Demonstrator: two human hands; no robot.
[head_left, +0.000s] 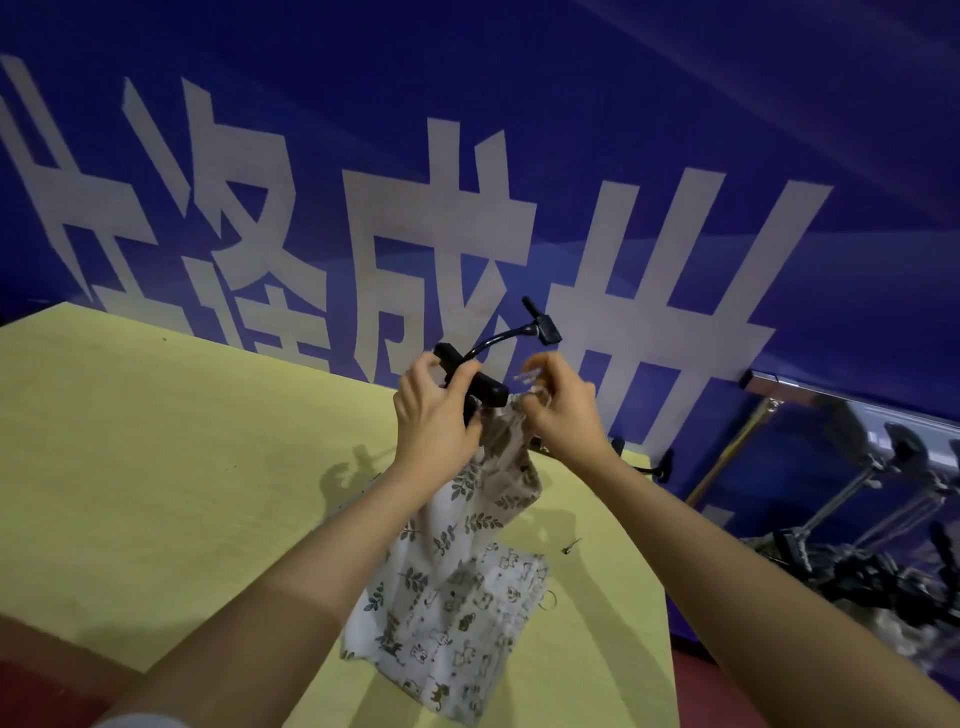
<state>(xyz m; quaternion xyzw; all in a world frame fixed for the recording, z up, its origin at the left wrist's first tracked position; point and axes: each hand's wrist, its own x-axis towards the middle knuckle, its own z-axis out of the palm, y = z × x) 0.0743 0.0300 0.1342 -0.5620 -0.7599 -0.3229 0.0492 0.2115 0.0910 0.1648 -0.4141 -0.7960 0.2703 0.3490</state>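
Above the yellow table (156, 467), my left hand (434, 415) grips a black clip hanger (483, 387) with a curved hook and a black clamp at its far end. My right hand (563, 410) pinches the gathered top edge of a white cloth (467, 519) printed with leaves, right beside the hanger's black bar. The cloth hangs down from both hands, and its lower end meets a second white cloth (467, 639), printed with small animals, that lies on the table. Whether the hanger's clip bites the cloth is hidden by my fingers.
A blue wall banner (467, 182) with large white characters rises right behind the table. A small metal pin (571, 545) and a metal ring (549, 603) lie on the table near its right edge. Black stands and clamps (857, 545) are piled on the floor at the right.
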